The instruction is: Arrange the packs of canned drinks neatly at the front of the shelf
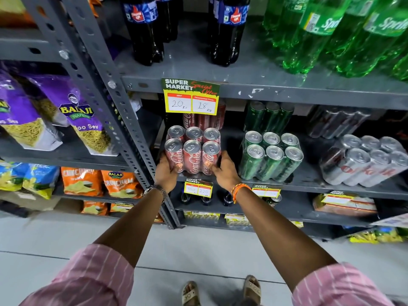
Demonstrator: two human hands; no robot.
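A shrink-wrapped pack of red cola cans (pixel 192 151) stands at the front left of the grey middle shelf (pixel 309 184). My left hand (pixel 166 173) grips its left side and my right hand (pixel 225 171) grips its right side, thumbs on the front. A second red pack (pixel 205 121) sits behind it, partly hidden by a price tag. To the right stands a pack of green cans (pixel 271 156) near the front edge, with another green pack (pixel 268 117) behind. Further right, a pack of silver cans (pixel 364 161) stands at the front, turned at an angle, with a dark pack (pixel 337 124) behind.
A yellow price tag (pixel 191 98) hangs from the upper shelf edge over the red packs. Dark cola bottles (pixel 145 29) and green bottles (pixel 331 34) stand above. A grey perforated upright (pixel 123 120) borders the left. Snack bags (pixel 72 115) fill the neighbouring rack.
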